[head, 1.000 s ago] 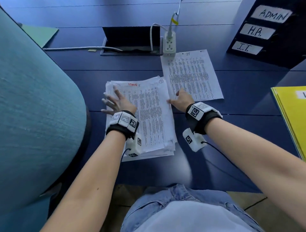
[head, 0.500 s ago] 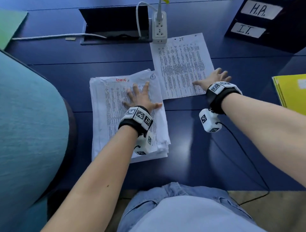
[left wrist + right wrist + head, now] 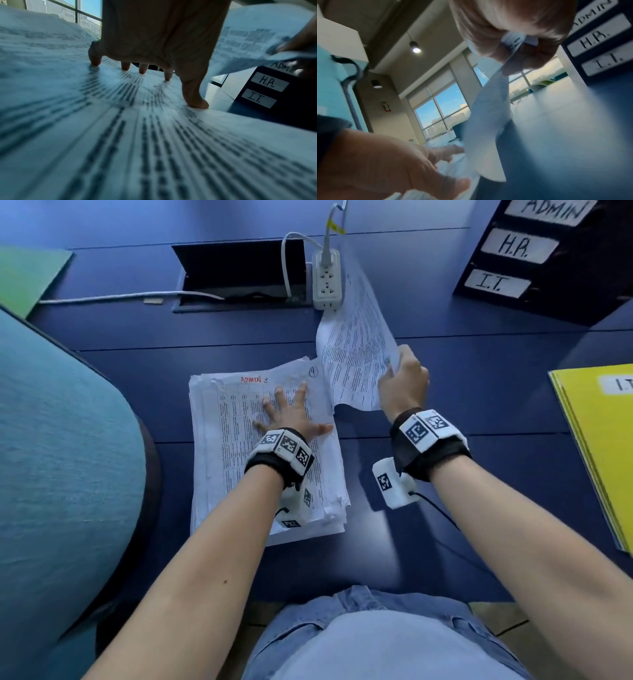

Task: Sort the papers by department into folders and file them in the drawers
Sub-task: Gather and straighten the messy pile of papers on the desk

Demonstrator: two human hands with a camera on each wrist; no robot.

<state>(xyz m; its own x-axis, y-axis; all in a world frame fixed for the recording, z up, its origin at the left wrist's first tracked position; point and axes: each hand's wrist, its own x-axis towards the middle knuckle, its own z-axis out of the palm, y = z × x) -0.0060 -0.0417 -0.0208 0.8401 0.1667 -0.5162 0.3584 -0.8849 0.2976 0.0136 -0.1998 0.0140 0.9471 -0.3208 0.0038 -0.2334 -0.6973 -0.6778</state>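
Observation:
A stack of printed papers, its top sheet marked ADMIN in red, lies on the blue desk. My left hand rests flat on it with fingers spread; the left wrist view shows the fingertips pressing the top sheet. My right hand pinches the right edge of a single printed sheet and holds it lifted and curled above the desk, right of the stack. In the right wrist view the sheet hangs from the pinching fingers. A yellow folder labelled I.T. lies at the right edge.
A black drawer unit labelled ADMIN, H.R. and I.T. stands at the back right. A white power strip and cable sit by an open desk hatch. A green folder lies far left. A teal chair back fills the left side.
My right hand has pinched the single sheet that lay flat on the desk and lifted it up on edge. My left hand stays pressed on the stack.

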